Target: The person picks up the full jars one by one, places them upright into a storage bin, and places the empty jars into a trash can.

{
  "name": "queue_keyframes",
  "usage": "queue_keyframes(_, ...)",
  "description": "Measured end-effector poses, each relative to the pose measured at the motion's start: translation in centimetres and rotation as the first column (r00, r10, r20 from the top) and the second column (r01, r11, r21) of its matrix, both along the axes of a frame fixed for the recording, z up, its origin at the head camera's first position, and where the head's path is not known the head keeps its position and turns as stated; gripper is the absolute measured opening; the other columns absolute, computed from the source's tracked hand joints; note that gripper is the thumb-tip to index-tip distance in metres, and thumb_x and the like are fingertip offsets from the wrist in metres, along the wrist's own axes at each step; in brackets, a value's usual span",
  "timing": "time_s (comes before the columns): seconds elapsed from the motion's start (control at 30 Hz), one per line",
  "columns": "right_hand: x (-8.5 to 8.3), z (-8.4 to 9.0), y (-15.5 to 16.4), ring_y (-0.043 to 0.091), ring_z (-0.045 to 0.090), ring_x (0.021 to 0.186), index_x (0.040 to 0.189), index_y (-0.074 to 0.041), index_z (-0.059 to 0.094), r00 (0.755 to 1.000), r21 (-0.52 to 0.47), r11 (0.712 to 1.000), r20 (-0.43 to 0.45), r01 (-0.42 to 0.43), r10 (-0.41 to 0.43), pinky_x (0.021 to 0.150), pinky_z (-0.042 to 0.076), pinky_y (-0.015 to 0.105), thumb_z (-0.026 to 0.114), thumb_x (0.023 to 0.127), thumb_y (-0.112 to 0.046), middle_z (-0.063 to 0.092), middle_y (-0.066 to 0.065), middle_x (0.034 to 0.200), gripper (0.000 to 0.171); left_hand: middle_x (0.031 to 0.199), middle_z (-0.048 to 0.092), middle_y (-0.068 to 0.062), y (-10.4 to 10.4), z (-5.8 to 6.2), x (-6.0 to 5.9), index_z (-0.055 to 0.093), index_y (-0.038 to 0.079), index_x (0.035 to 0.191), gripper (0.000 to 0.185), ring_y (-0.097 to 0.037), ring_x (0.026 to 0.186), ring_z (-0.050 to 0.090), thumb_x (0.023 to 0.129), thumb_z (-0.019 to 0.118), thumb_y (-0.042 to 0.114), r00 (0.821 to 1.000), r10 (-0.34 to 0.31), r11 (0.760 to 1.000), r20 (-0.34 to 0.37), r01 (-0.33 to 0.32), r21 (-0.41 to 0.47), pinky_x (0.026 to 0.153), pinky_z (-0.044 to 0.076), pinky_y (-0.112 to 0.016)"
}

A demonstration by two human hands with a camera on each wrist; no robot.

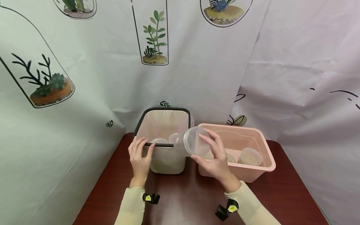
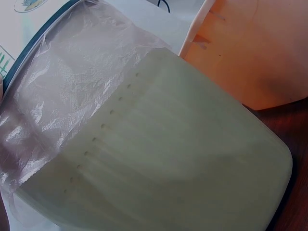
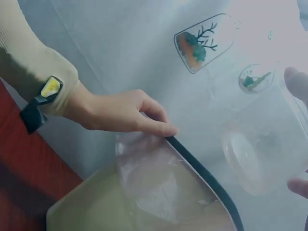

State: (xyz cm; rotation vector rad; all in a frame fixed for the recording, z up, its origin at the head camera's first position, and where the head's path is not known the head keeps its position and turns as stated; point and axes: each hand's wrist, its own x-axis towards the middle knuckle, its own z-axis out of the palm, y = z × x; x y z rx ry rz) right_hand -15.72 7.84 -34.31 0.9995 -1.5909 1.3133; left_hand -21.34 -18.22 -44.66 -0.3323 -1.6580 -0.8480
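Note:
A clear plastic tub (image 1: 194, 141) is tipped on its side above the right edge of a trash bin (image 1: 167, 162). My right hand (image 1: 217, 161) holds the tub between thumb and fingers. With my left hand (image 1: 141, 157) I grip the bin's dark front rim, thumb on the near side. A thin pinkish bag lines the bin and folds over its outside, as the bag (image 2: 77, 72) in the left wrist view shows. Tops of clear tubs (image 1: 159, 141) show inside the bin. In the right wrist view, the held tub (image 3: 264, 144) is faint and washed out.
Right of the bin stands a pink basin (image 1: 239, 173) holding several clear tubs, one a lidded tub (image 1: 250, 157) with pale grainy contents. Both containers stand on a dark red table (image 1: 174, 200). A printed cloth (image 1: 197, 78) hangs close behind them.

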Motion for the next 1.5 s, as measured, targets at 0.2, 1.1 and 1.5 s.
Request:
queue_keyframes(0.2, -1.4, 1.3, -1.5, 0.051, 0.046, 0.102, 0.107, 0.016, 0.056, 1.000, -0.015, 0.999, -0.001, 0.030, -0.030, 0.090, 0.043, 0.024, 0.074, 0.079, -0.031, 0.044, 0.041, 0.114, 0.058, 0.104, 0.064, -0.019, 0.1, -0.1, 0.0, 0.069, -0.003, 0.096, 0.037, -0.046, 0.112, 0.047, 0.083, 0.070, 0.032, 1.000, -0.003, 1.000, 0.001, 0.003, 0.002, 0.098, 0.035, -0.051)
queue_keyframes(1.1, -8.4, -3.3, -5.8, 0.028, 0.050, 0.110, 0.120, -0.010, 0.060, 0.939, 0.404, 0.910, 0.266, 0.098, -0.220, 0.080, 0.049, 0.040, 0.082, 0.071, -0.028, 0.046, 0.016, 0.127, 0.057, 0.106, 0.064, -0.018, 0.2, 0.1, 0.3, 0.068, -0.004, 0.096, 0.034, -0.045, 0.114, 0.046, 0.081, 0.073, 0.026, 1.000, -0.008, 1.000, 0.026, 0.008, 0.003, 0.099, 0.034, -0.051)
queue_keyframes(1.5, -8.7, -1.9, -7.6, 0.030, 0.053, 0.112, 0.130, -0.013, 0.051, 0.863, 0.661, 0.751, 0.386, -0.013, -0.325, 0.085, 0.048, 0.044, 0.072, 0.078, -0.045, 0.042, 0.015, 0.135, 0.065, 0.105, 0.064, -0.019, 0.3, 0.2, 0.3, 0.069, -0.003, 0.096, 0.034, -0.046, 0.113, 0.046, 0.083, 0.071, 0.028, 1.000, -0.009, 1.000, 0.008, 0.009, -0.001, 0.098, 0.034, -0.054)
